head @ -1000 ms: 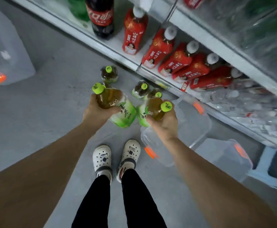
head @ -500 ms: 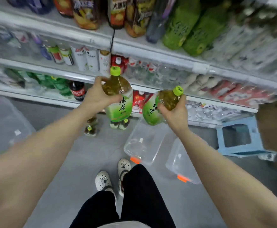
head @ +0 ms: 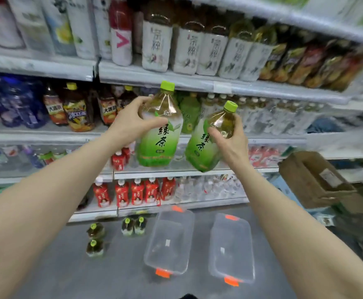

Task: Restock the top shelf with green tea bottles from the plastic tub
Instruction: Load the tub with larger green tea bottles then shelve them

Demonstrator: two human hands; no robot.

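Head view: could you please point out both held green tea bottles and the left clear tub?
Upright green-capped plastic tea bottle [head: 159, 147]: head view, green label.
Tilted green-capped plastic tea bottle [head: 196, 155]: head view, green label.
Left clear plastic tub [head: 167, 261]: head view, bare bottom.

Tea bottles [head: 159, 134]: lime caps, green-white labels, amber liquid. Tubs [head: 169, 240]: clear, orange clips.
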